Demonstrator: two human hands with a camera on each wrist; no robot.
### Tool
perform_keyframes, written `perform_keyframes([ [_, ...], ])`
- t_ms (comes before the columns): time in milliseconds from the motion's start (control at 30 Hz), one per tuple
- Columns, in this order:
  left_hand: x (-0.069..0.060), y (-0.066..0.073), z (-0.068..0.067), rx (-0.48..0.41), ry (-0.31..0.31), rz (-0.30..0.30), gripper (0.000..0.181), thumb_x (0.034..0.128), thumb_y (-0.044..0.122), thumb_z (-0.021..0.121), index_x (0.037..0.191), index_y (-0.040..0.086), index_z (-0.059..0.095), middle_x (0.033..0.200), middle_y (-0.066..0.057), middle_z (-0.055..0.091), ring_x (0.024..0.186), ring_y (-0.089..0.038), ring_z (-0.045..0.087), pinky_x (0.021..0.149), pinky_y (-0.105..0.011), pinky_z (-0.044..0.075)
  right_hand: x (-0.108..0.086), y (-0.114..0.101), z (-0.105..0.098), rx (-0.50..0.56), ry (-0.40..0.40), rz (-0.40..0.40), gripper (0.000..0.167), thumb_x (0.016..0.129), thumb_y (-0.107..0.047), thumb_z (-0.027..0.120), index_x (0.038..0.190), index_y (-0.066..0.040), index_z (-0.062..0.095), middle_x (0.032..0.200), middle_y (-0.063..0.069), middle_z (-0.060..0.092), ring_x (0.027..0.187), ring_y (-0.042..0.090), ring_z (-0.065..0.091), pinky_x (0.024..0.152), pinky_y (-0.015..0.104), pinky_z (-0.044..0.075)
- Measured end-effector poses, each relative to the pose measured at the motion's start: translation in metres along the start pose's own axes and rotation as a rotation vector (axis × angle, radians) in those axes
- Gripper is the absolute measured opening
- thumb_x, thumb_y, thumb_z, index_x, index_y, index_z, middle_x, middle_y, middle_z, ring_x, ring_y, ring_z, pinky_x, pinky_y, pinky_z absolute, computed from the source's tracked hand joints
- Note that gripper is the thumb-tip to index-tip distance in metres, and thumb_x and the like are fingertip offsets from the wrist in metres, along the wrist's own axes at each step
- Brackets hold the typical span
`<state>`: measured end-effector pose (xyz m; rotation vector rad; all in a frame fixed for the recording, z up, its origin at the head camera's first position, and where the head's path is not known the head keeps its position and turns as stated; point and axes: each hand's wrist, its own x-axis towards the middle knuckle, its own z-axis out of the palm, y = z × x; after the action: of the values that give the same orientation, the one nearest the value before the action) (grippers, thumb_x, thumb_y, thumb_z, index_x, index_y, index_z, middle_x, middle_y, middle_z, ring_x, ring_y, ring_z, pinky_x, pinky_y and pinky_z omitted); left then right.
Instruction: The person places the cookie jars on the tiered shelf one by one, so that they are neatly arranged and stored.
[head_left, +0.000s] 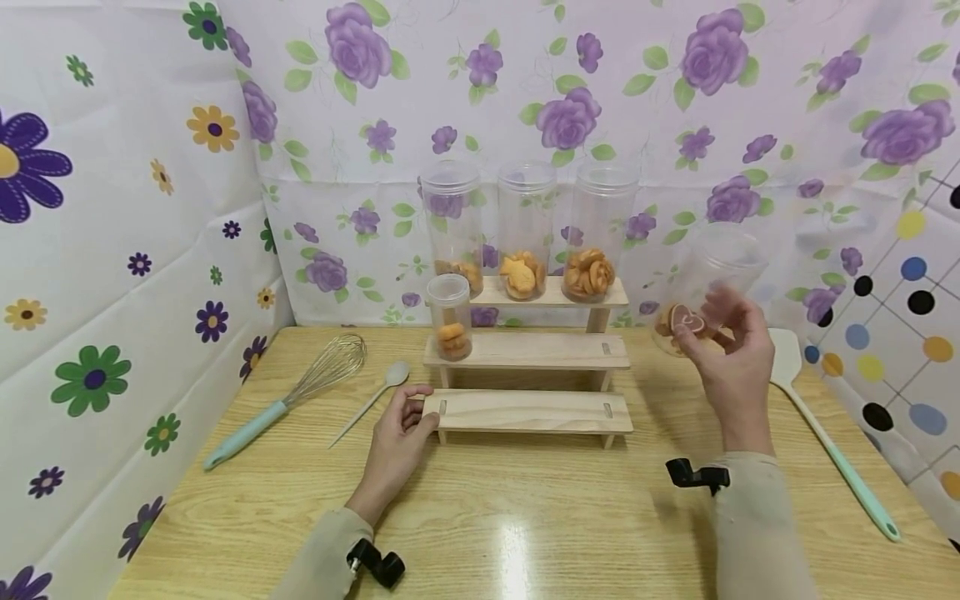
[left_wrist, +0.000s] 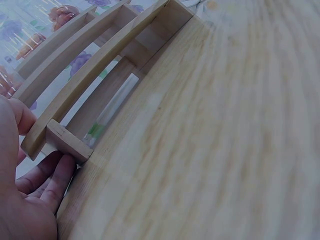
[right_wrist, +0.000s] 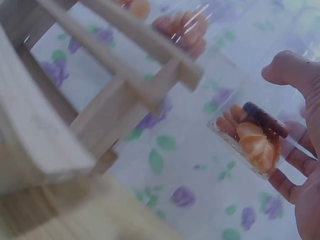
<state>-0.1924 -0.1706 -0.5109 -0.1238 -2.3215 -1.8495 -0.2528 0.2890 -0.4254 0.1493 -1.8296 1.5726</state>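
Note:
My right hand (head_left: 731, 362) holds a clear plastic jar (head_left: 716, 258) right of the wooden tiered rack (head_left: 525, 350). Cookies lie in its bottom, among them a pink heart-shaped one (head_left: 686, 320). In the right wrist view, the thumb is on one side of this jar and the fingers curl round the other; a swirled cookie (right_wrist: 257, 147) and a dark stick-like piece (right_wrist: 265, 120) show inside. With its thumb on top and fingers below, my left hand (head_left: 401, 437) grips the left end of the rack's lowest step (head_left: 525, 412); the left wrist view shows this hand (left_wrist: 30, 185) close up.
Tall clear jars (head_left: 527, 217) with cookies stand on the rack's top step. A small jar (head_left: 450, 321) sits on the middle step's left end. Left lie a whisk (head_left: 300, 392) and a spoon (head_left: 386, 383); right lies a spatula (head_left: 828, 437). Patterned cloths hang around the table.

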Motion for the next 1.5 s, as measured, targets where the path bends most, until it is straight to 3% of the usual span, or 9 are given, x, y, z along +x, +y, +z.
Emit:
perform_keyframes([
  [167, 0.001, -0.001, 0.000, 0.018, -0.003, 0.002, 0.038, 0.1073, 0.011, 0.070, 0.144, 0.016, 0.065, 0.116, -0.010, 0.075, 0.108, -0.023, 0.071, 0.090, -0.023, 0.056, 0.004, -0.025, 0.001, 0.154, 0.008, -0.061, 0.067, 0.085, 0.010, 0.088, 0.147, -0.005, 0.066, 0.136, 0.012, 0.069, 0.122, 0.024, 0.063, 0.093, 0.025, 0.054],
  [333, 0.001, -0.002, -0.001, 0.019, -0.005, -0.004, 0.036, 0.1077, 0.012, 0.070, 0.143, 0.019, 0.065, 0.117, -0.010, 0.074, 0.108, -0.022, 0.070, 0.089, -0.024, 0.056, 0.004, -0.045, 0.008, 0.244, -0.049, -0.089, 0.069, 0.084, 0.012, 0.086, 0.149, 0.001, 0.063, 0.139, 0.015, 0.067, 0.125, 0.028, 0.063, 0.093, 0.025, 0.055],
  [533, 0.001, -0.002, -0.001, 0.017, -0.005, 0.000, 0.037, 0.1076, 0.013, 0.070, 0.144, 0.017, 0.064, 0.117, -0.011, 0.074, 0.108, -0.022, 0.070, 0.089, -0.024, 0.056, -0.003, -0.058, 0.029, 0.223, -0.143, -0.089, 0.067, 0.085, 0.015, 0.085, 0.148, 0.002, 0.063, 0.142, 0.018, 0.065, 0.128, 0.031, 0.062, 0.098, 0.026, 0.054],
  [867, 0.001, -0.001, 0.000, 0.014, -0.001, -0.001, 0.037, 0.1074, 0.012, 0.070, 0.143, 0.019, 0.065, 0.117, -0.011, 0.074, 0.108, -0.023, 0.070, 0.089, -0.024, 0.056, -0.018, -0.070, 0.063, 0.117, -0.260, -0.124, 0.072, 0.087, 0.009, 0.088, 0.153, -0.007, 0.063, 0.141, 0.018, 0.065, 0.122, 0.030, 0.064, 0.101, 0.028, 0.054],
  [1133, 0.002, -0.002, 0.000, 0.004, 0.002, 0.010, 0.038, 0.1070, 0.011, 0.071, 0.144, 0.014, 0.065, 0.117, -0.012, 0.075, 0.107, -0.022, 0.070, 0.089, -0.022, 0.056, -0.030, -0.075, 0.089, 0.129, -0.333, -0.092, 0.074, 0.087, 0.005, 0.090, 0.154, -0.003, 0.059, 0.146, 0.023, 0.062, 0.127, 0.037, 0.063, 0.103, 0.032, 0.054],
  [1367, 0.001, -0.001, 0.000, 0.002, 0.009, 0.003, 0.037, 0.1071, 0.010, 0.070, 0.142, 0.018, 0.066, 0.116, -0.011, 0.075, 0.107, -0.021, 0.070, 0.088, -0.022, 0.056, -0.036, -0.075, 0.118, 0.121, -0.392, -0.052, 0.078, 0.087, 0.000, 0.093, 0.156, -0.006, 0.058, 0.145, 0.021, 0.065, 0.125, 0.028, 0.067, 0.106, 0.033, 0.057],
  [1500, 0.001, 0.000, 0.000, -0.006, 0.006, -0.002, 0.036, 0.1073, 0.010, 0.070, 0.142, 0.020, 0.066, 0.116, -0.013, 0.075, 0.106, -0.023, 0.070, 0.087, -0.022, 0.056, -0.038, -0.072, 0.134, 0.113, -0.418, -0.064, 0.078, 0.088, -0.002, 0.094, 0.157, -0.007, 0.058, 0.144, 0.019, 0.066, 0.126, 0.029, 0.068, 0.106, 0.035, 0.059],
])
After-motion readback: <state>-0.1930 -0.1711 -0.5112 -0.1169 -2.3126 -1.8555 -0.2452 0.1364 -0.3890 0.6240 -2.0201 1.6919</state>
